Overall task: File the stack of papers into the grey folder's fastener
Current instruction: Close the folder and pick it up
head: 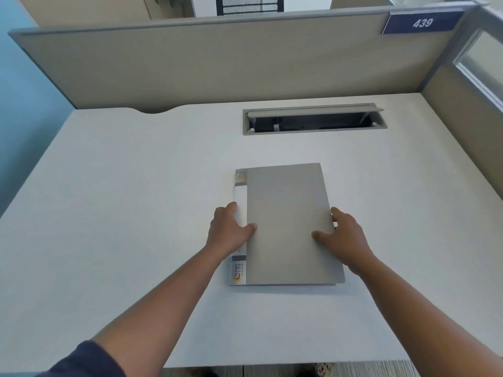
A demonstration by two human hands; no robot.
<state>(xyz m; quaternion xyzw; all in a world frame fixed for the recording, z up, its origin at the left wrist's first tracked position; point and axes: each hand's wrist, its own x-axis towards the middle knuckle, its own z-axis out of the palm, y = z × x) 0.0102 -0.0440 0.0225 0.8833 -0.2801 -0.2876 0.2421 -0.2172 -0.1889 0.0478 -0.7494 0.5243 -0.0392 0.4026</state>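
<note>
The grey folder (285, 213) lies closed and flat on the white desk, spine to the left with a white label strip and a small orange logo. My left hand (227, 229) grips the spine edge, thumb on the cover. My right hand (341, 235) holds the folder's right edge, thumb on top and fingers curled at the edge. No papers or fastener show; whatever is inside the folder is hidden by the cover.
The white desk (122, 213) stretches wide on both sides of the folder. An open cable tray slot (313, 121) is set into the desk behind it. Beige partition walls (217, 63) close off the back and right. The desk's front edge runs near my body.
</note>
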